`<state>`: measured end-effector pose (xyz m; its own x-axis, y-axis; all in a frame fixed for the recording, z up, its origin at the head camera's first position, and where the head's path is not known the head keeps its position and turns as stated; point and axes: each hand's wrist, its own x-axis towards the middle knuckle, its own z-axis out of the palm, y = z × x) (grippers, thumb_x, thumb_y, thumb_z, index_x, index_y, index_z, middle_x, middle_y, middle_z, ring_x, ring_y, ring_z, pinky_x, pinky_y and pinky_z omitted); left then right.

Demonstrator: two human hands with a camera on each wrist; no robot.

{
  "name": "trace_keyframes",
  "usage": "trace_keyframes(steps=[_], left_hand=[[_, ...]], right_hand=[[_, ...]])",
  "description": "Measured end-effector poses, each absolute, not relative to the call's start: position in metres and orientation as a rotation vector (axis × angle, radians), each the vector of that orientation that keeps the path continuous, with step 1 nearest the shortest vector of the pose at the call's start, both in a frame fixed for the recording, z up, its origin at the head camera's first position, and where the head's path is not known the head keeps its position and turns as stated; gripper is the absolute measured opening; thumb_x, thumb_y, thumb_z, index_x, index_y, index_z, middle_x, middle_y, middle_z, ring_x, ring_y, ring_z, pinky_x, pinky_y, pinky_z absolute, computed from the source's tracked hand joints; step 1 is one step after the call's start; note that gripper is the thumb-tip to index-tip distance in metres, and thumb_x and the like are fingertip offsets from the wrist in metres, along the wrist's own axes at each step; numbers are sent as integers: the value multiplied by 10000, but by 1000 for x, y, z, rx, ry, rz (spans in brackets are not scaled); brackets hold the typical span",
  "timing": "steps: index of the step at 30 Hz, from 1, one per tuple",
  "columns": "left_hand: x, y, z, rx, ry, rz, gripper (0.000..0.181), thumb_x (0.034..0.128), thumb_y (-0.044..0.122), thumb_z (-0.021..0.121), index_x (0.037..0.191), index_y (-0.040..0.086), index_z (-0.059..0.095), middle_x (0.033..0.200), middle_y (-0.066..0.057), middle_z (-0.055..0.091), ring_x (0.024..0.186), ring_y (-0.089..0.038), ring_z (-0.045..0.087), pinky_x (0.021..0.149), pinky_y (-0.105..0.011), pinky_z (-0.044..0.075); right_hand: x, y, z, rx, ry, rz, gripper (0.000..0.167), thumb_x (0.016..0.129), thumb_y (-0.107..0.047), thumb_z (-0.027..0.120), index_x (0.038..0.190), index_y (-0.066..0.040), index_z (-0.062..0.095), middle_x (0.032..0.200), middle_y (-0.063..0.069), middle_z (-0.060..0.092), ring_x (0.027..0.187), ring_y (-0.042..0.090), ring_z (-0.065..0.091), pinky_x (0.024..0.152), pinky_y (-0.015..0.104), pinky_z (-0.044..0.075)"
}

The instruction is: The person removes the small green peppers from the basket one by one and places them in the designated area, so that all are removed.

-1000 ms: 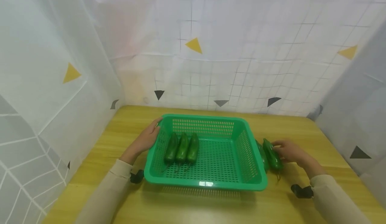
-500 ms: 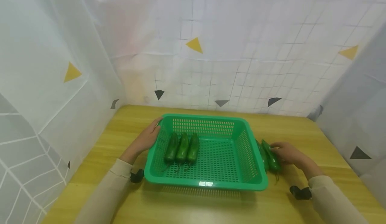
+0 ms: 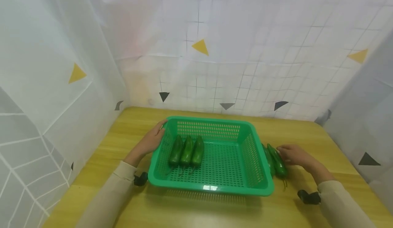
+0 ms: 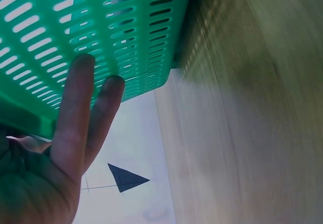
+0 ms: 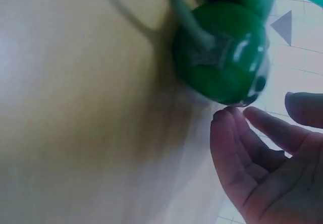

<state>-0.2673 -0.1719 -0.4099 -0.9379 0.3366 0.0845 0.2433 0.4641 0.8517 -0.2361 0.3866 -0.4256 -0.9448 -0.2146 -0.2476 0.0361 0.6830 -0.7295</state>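
Forearms in pale sleeves (image 3: 105, 197) reach forward, wide apart, over a wooden bench (image 3: 199, 212). Left hand (image 3: 148, 142), fingers straight and spread, rests against a green basket's (image 3: 212, 189) left wall. Right hand (image 3: 294, 155), fingers loosely bent, thumb apart, touches the outer pepper (image 3: 279, 166) of two beside the basket's right; three green peppers (image 3: 186, 153) lie inside, at left.

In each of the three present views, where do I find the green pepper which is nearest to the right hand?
Head: the green pepper lies right of centre, between the right hand and a second pepper beside the green basket.
Left wrist: not in it.
Right wrist: upper part, right of centre, just above the fingertips.
Shared landmark: the green basket, central in head, upper left in left wrist, top right corner in right wrist.
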Motion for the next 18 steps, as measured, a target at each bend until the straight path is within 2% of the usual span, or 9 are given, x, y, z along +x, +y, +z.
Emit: trace_keyframes(steps=[5, 14, 18], left_hand=[[-267, -172, -409, 513, 2617, 1483, 526, 1132, 219, 268, 1625, 62, 175, 1628, -219, 253, 1487, -418, 227, 1170, -607, 223], [-267, -171, -411, 492, 2631, 1464, 525, 1132, 227, 263, 1628, 78, 180, 1642, -208, 226, 1496, -421, 200, 1177, -609, 198], [-267, -172, -412, 485, 2620, 1482, 524, 1130, 225, 267, 1627, 81, 184, 1626, -218, 260, 1473, -430, 256, 1162, -621, 231]], right_hand=[[-235, 382, -418, -230, 2648, -1116, 542, 1123, -212, 369, 1430, 233, 348, 1384, 445, 440, 1216, 550, 526, 928, 520, 539], [-235, 376, -407, -355, 2711, -1126, 580, 1106, -281, 455, 1481, 152, 361, 1435, 403, 427, 1267, 540, 489, 950, 533, 523], [-236, 374, -401, -404, 2705, -1152, 568, 1098, -276, 480, 1490, 122, 377, 1441, 386, 434, 1263, 521, 509, 947, 518, 529]])
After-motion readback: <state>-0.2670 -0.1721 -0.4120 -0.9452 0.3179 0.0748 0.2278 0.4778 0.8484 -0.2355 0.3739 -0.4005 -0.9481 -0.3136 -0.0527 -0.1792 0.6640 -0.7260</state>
